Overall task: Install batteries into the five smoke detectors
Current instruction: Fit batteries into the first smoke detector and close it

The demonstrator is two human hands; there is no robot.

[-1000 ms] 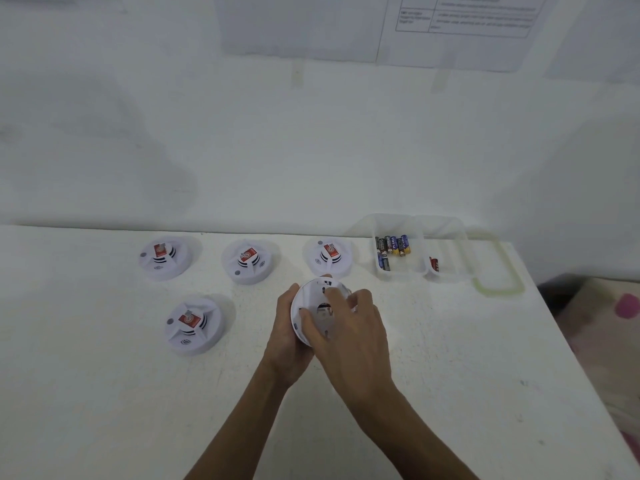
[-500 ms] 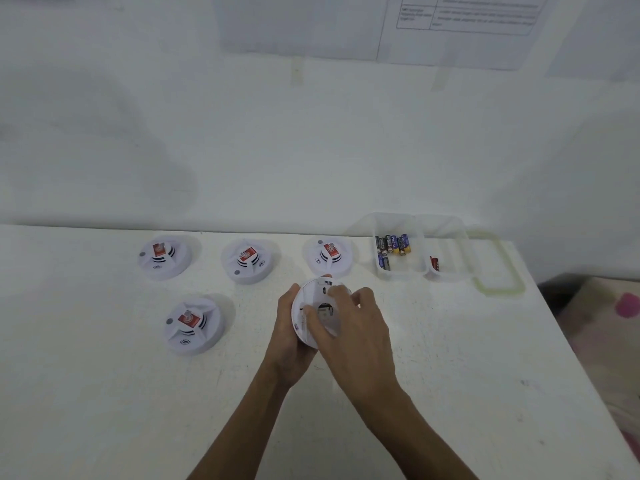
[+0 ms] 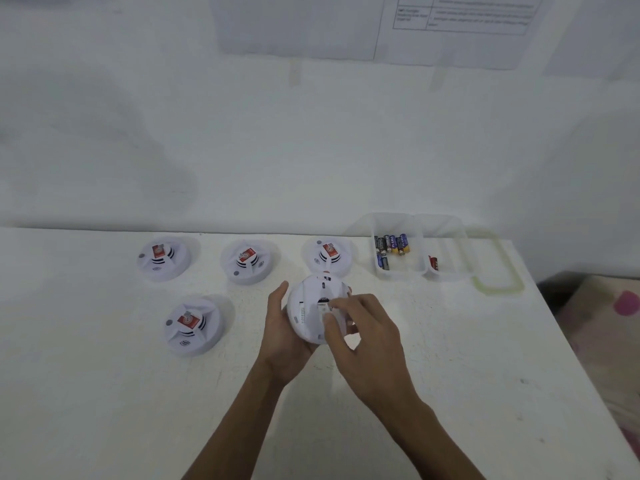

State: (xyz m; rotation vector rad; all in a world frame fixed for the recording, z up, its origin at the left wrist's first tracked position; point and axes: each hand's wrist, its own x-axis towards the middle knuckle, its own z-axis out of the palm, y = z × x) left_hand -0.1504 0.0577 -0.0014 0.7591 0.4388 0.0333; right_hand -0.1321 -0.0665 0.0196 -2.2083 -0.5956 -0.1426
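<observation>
With the left hand [image 3: 284, 337] gripping the detector [image 3: 306, 308] and the right hand [image 3: 367, 341] pinching its hatch [image 3: 323, 306], hard prying could snap it

White table [image 3: 104, 393], speckled top. Three smoke detectors in row along far edge: left detector [image 3: 162, 259], middle detector [image 3: 247, 261], right detector [image 3: 329, 254], all dome-side up, red label on each. Fourth detector [image 3: 190, 325] alone, nearer, in front of gap between left and middle ones. Clear plastic container [image 3: 398, 275] right of row, close to right detector. Green-rimmed lid [image 3: 498, 289] flat, just beside container, toward table's right edge.
</observation>
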